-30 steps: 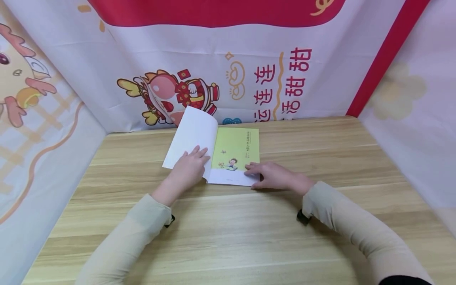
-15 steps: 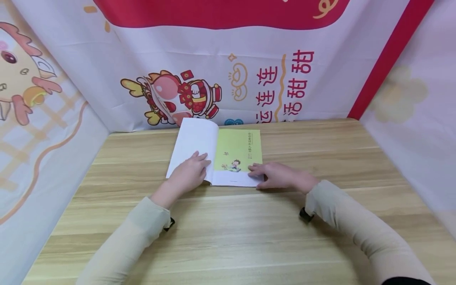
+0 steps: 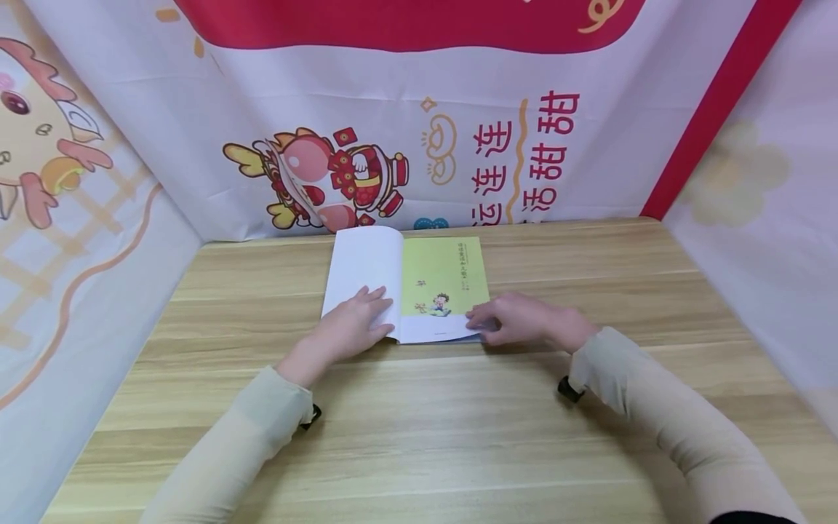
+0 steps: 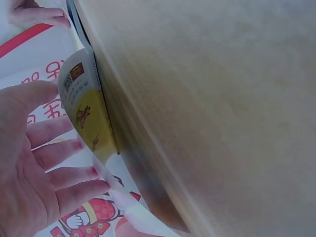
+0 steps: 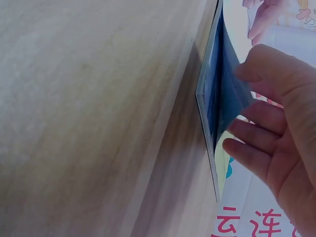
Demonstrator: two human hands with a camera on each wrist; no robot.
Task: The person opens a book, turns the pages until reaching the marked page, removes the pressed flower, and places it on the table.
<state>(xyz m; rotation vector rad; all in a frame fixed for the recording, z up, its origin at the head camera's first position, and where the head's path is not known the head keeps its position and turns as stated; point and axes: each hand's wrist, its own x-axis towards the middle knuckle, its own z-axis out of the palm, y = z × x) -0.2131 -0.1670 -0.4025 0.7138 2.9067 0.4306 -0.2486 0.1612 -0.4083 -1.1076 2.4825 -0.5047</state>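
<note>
A thin book lies open on the wooden table, a blank white leaf (image 3: 365,262) on its left and a green title page (image 3: 440,269) with a small cartoon child on its right. My left hand (image 3: 351,322) rests on the lower part of the white leaf, its fingers extended. In the left wrist view, the yellow printed outside of the cover (image 4: 91,118) curves up under those fingers. My right hand (image 3: 517,318) pinches the lower right edge of the title page. Seen from the right wrist, the page's bluish underside (image 5: 232,94) bends up from the stack toward the thumb and fingertips.
The wooden table (image 3: 419,429) extends in front of the book and to both sides. Behind it hangs a white cloth backdrop (image 3: 366,87) with red lettering and a cartoon dragon. More printed cloth (image 3: 98,240) closes off the left side.
The white left leaf has swung down flatter, and the book has shifted slightly right. The right hand has lifted the title page's lower right corner from the pages beneath.
</note>
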